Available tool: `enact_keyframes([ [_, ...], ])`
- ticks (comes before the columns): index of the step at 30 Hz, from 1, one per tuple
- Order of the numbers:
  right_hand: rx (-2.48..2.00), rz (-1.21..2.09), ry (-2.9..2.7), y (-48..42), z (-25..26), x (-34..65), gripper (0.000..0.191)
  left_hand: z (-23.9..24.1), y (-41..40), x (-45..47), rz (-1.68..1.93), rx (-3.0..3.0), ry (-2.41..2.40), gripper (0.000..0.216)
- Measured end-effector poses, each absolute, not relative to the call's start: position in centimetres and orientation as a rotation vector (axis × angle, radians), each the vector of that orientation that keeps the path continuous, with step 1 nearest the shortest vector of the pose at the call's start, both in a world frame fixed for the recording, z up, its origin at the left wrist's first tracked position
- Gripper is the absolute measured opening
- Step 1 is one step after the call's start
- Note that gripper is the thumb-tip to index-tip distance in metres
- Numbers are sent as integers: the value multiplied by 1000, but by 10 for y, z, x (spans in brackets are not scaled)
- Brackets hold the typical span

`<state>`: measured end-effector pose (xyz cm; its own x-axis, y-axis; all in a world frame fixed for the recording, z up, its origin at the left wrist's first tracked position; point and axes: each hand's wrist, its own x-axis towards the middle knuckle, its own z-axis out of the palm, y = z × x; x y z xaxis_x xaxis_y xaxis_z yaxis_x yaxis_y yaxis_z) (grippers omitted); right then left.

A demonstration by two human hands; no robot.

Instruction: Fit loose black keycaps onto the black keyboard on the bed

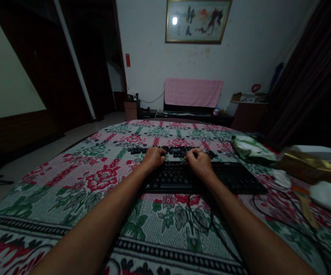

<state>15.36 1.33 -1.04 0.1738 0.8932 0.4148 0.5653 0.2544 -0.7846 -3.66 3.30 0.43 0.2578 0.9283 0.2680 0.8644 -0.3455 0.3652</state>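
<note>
A black keyboard (234, 177) lies on a bed with a floral cover (96, 179). Just beyond its far edge sits a row of loose black keycaps (176, 151). My left hand (154, 157) rests at the keyboard's far left edge with its fingers curled under, close to the keycaps. My right hand (199, 160) is over the upper key rows, with fingers bent and pinched together. Whatever either hand grips is too small and dark to name.
The keyboard's black cable (199, 215) loops across the cover toward me. To the right lie a green-and-white bag (249, 149), a gold package (305, 165) and white wads (328, 195). Beyond the bed stands a low cabinet draped with a pink cloth (193, 92).
</note>
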Motion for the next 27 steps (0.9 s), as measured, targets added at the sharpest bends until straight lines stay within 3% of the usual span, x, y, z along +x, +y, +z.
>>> enact_keyframes([
  [10,-1414,380,-1513,13,-11,154,22,-11,75,-10,486,2201,1726,25],
  [27,-1422,356,-1526,15,-16,155,21,-8,74,-16,438,2102,1792,21],
])
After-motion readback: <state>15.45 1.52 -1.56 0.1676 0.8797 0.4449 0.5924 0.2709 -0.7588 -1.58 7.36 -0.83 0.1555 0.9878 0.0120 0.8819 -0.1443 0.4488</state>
